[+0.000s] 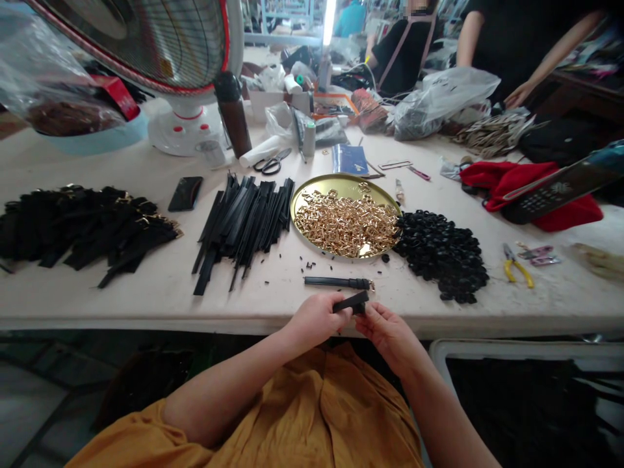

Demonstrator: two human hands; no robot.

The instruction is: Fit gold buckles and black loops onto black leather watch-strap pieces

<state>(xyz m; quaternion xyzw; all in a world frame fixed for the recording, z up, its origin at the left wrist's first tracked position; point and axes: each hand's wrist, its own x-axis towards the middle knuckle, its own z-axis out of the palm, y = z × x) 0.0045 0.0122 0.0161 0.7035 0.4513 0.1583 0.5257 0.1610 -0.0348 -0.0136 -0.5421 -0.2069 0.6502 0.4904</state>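
In the head view, holding a black strap (351, 301) over the near edge of the table (160, 302): clasped in the left grip (314, 318), pinched near its right end by the right grip (385, 325), with a small dark part there too hidden to make out. Showing no gold, so judged unfinished. Just beyond the grip, lying flat, one buckled strap (336, 282) with gold at its right end; judged complete or nearly so. Well to the left of the grip, heaped, fitted straps (88, 227) with gold among the black: presumably done already. Nearer, left and beyond, a thick stack of plain straps (244, 221), with no gold visible: apparently left to work through. Straight beyond the grip, plenty of gold buckles (347, 224) in a round tray (305, 188); beyond and to the right, against the tray, a large heap of black loops (441, 253). Judging by these stocks, partway along, with much remaining; impossible to count exactly.
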